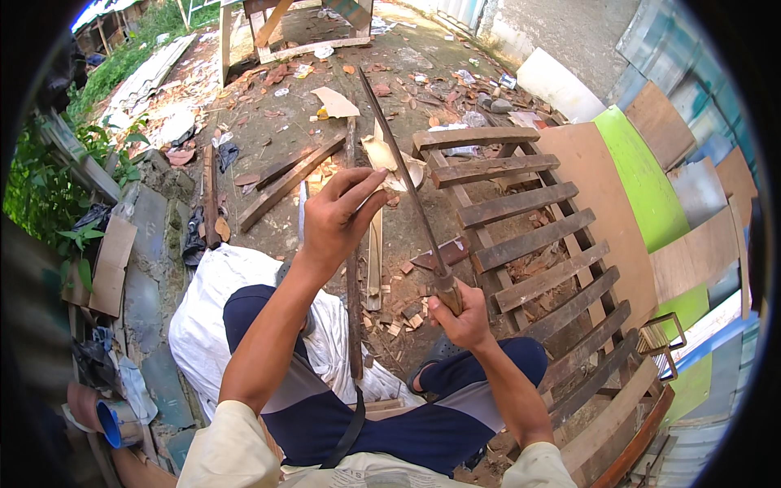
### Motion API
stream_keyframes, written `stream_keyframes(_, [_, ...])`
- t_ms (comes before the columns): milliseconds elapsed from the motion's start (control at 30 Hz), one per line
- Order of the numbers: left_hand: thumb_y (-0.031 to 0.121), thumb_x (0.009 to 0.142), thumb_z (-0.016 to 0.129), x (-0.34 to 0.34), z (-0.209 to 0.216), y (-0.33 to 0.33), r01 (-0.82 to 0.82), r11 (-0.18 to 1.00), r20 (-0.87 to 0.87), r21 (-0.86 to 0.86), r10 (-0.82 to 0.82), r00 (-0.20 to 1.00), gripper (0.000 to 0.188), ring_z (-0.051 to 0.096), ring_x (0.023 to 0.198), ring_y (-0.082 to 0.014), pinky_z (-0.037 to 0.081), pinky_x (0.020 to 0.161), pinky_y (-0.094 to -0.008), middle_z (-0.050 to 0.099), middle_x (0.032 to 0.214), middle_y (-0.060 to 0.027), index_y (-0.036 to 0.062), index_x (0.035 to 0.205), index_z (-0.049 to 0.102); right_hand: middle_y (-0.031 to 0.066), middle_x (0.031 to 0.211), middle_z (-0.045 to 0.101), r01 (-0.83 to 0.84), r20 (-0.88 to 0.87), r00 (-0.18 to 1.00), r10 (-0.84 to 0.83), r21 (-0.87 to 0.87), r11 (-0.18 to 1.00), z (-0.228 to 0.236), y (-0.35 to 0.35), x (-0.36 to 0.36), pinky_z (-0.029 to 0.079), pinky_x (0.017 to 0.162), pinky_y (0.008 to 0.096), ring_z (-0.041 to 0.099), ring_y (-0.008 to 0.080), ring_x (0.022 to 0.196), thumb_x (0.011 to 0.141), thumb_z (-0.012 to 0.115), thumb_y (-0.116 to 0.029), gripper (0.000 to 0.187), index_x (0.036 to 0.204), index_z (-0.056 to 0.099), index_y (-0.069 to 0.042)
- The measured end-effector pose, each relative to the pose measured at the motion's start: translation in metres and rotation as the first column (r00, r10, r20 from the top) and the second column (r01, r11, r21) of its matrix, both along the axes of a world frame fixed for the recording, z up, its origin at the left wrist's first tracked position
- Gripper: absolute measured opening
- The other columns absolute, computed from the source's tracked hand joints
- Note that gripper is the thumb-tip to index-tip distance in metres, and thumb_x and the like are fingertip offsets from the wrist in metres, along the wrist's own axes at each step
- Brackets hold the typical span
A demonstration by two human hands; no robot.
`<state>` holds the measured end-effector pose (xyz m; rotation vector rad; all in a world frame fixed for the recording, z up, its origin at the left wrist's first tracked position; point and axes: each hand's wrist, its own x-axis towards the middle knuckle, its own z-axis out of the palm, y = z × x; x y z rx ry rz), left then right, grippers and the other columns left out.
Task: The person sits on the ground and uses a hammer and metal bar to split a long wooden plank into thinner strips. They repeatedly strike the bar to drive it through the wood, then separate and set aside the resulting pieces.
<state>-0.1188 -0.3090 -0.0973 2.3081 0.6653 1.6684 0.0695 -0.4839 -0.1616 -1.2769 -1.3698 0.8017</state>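
A machete (407, 175) with a long, dark, narrow blade and a wooden handle points up and away to the left. My right hand (465, 315) is wrapped round its handle, above my bent right knee. Beside the middle of the blade is my left hand (342, 207), fingers stretched toward it and slightly apart. Its fingertips come very close to the blade; whether they touch it I cannot tell. Nothing shows between them. Behind the blade, on the ground, lie a pale broken piece (382, 154) and a light wooden strip (375, 260).
A dark slatted wooden frame (521, 211) lies on my right, beside brown and green boards (643, 171). Long timber pieces (293, 183) and wood chips litter the ground ahead. A white sack (215, 301) lies by my left leg. A wooden stand (305, 49) is at the far end.
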Motion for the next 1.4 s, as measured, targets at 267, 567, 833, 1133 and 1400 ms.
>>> stream_keyframes(267, [0.010,0.079,0.079,0.006,-0.004,-0.001,-0.023,0.995,0.000,0.096,0.023,1.000,0.034,0.069,0.078,-0.0229,0.056,0.064,-0.0323,0.069,0.099,-0.0104,0.0085,0.112,0.071,-0.0016,0.059,0.044,-0.027,-0.064,0.998,0.014,-0.206,0.978,0.003,0.010,0.007,0.034,0.052,0.0282,0.038,0.0072,0.058,0.091,0.065,-0.016,0.021,0.079,0.056,-0.001])
stream_keyframes(567, [0.018,0.071,0.085,0.008,-0.010,-0.006,-0.008,0.996,0.019,0.084,0.006,1.000,0.040,0.066,0.085,-0.0261,0.055,0.069,-0.0365,0.063,0.099,-0.0069,0.0095,0.105,0.067,0.0044,0.058,0.045,0.078,0.136,0.990,-0.043,-0.260,0.963,-0.008,0.028,0.000,0.037,0.053,0.0331,0.040,0.0126,0.056,0.086,0.068,-0.019,0.025,0.079,0.056,0.000])
stream_keyframes(833, [0.010,0.060,0.075,0.009,-0.024,-0.019,0.210,0.926,-0.210,0.314,-0.148,0.967,0.039,0.064,0.083,-0.0216,0.052,0.067,-0.0349,0.063,0.088,-0.0020,0.0105,0.099,0.069,0.0092,0.058,0.054,0.404,0.289,0.894,-0.342,-0.189,0.895,-0.038,0.000,-0.032,0.040,0.052,0.0333,0.045,0.0150,0.053,0.087,0.073,-0.030,0.035,0.076,0.060,0.001])
stream_keyframes(1133, [0.011,0.068,0.068,-0.006,-0.037,-0.037,0.272,0.908,-0.329,0.319,-0.163,0.930,0.035,0.055,0.072,-0.0166,0.049,0.067,-0.0313,0.052,0.078,0.0006,0.0082,0.104,0.068,-0.0007,0.053,0.048,0.131,-0.002,0.989,-0.150,-0.476,0.869,-0.063,-0.018,-0.027,0.034,0.048,0.0312,0.040,0.0088,0.052,0.090,0.072,-0.030,0.039,0.066,0.057,-0.003])
stream_keyframes(1400, [0.013,0.069,0.067,-0.017,-0.039,-0.034,0.212,0.927,-0.292,0.309,-0.120,0.949,0.041,0.054,0.070,-0.0165,0.048,0.065,-0.0314,0.051,0.077,0.0010,0.0081,0.110,0.068,0.0016,0.053,0.048,0.097,-0.044,0.990,-0.133,-0.476,0.874,-0.047,-0.009,-0.041,0.036,0.049,0.0312,0.044,0.0108,0.050,0.091,0.069,-0.024,0.034,0.068,0.056,-0.002])
